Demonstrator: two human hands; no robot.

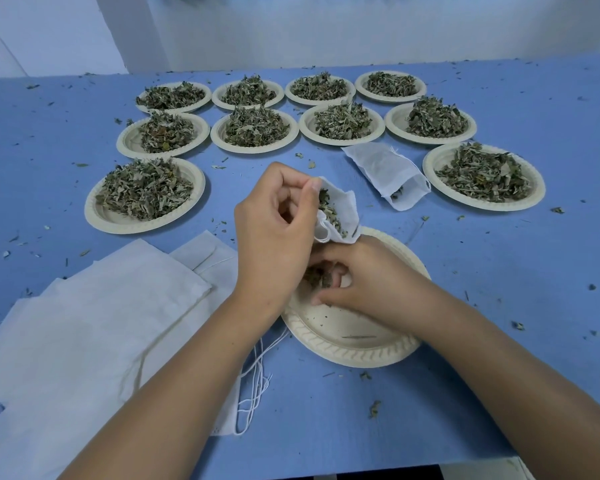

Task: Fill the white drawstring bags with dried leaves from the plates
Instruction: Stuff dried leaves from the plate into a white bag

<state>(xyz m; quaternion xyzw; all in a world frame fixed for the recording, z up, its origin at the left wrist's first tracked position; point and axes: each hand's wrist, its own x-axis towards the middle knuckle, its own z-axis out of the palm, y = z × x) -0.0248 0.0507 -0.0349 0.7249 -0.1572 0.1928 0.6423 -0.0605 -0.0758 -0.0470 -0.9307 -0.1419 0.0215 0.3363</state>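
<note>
Head view: left hand (274, 230) pinches the bag (343, 209) open (part-filled), right hand (364, 275) grips the last leaves (317, 276) on the near plate (343, 348), likely bag-bound next.

Thin white cloth bag (340, 216), matt embossed paper plate (347, 348), smooth blue table (499, 271).

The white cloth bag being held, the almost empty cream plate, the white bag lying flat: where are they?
Held white cloth bag (345, 209), head view, cloth side.
Nearly empty cream paper plate (354, 356), head view, near rim.
Lying white cloth bag (383, 168), head view, middle.
</note>
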